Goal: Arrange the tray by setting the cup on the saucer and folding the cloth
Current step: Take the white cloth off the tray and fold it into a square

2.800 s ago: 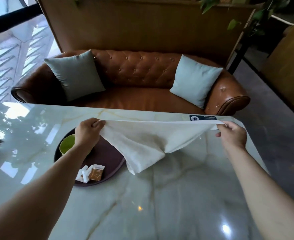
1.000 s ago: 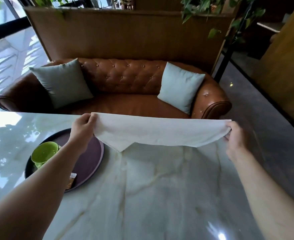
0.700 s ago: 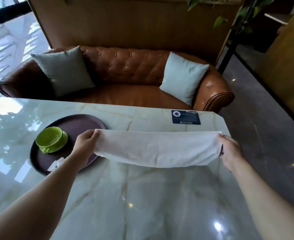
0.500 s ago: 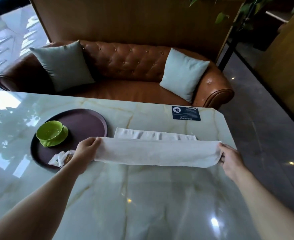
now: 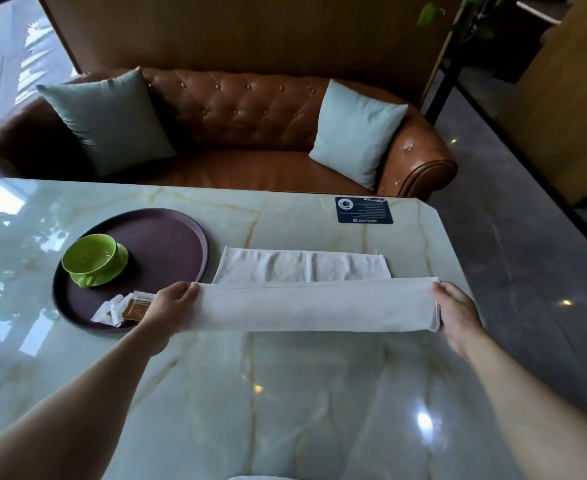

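Note:
A white cloth (image 5: 314,306) is stretched flat between my hands above the marble table, its far part (image 5: 299,268) lying on the tabletop. My left hand (image 5: 171,308) pinches the cloth's left end and my right hand (image 5: 456,315) pinches its right end. To the left, a round dark purple tray (image 5: 174,237) carries a green cup (image 5: 89,255) sitting on a green saucer (image 5: 119,268). Small white and brown sachets (image 5: 122,308) lie on the tray's near part, just left of my left hand.
A dark blue card (image 5: 363,210) lies at the table's far right corner. Behind the table stands a brown leather sofa (image 5: 243,133) with two pale cushions. The table's right edge (image 5: 454,251) drops to a grey floor.
The cloth went from hanging high in the air to lying partly on the table. My hands came down and toward me, keeping the near edge taut.

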